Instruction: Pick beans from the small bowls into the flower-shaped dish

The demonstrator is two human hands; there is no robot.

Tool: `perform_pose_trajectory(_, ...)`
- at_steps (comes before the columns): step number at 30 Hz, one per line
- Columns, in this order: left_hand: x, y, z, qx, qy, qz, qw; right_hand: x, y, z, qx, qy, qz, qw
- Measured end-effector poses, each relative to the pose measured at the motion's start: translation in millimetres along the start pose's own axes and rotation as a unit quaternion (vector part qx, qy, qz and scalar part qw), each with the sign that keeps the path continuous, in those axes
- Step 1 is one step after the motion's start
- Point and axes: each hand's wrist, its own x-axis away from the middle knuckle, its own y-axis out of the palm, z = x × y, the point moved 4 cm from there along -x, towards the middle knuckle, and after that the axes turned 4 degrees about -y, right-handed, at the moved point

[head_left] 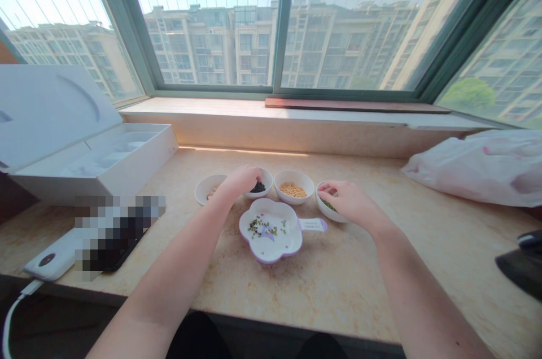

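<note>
My left hand (pixel 247 178) reaches over a white bowl of black beans (pixel 257 187), its fingers pinched downward at the beans. Whatever lies between those fingertips is hidden. On the other side, my right hand (pixel 345 198) bends over a white bowl (pixel 332 215) of green beans (pixel 328 205). Its fingers curl down inside the rim, and I cannot make out what they grip. Between my forearms sits a flower-shaped white dish (pixel 271 247) with a purple edge and a labelled handle (pixel 312 225); green beans are scattered in it.
A bowl of yellow beans (pixel 293 189) stands between my hands. Another white bowl (pixel 204 189) is partly behind my left wrist. At left are an open white box (pixel 127 156), a power bank (pixel 53 254) with cable, and a dark phone (pixel 122 246). A plastic bag (pixel 478 167) lies right.
</note>
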Motion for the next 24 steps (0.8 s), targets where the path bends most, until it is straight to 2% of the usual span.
perform_pose_trajectory(4,1,-1.8,5,-0.048,-0.011,-0.01,0.999,1,0,0,0.0,-0.012,0.008,1.0)
perform_pose_trajectory(14,-5,1.0,7,-0.073,-0.034,-0.013,0.997,1,2,1,-0.001,-0.014,0.007,1.0)
perform_pose_trajectory(24,-3,-0.7,17,-0.094,-0.018,-0.007,0.995,1,1,0,0.002,-0.018,0.013,1.0)
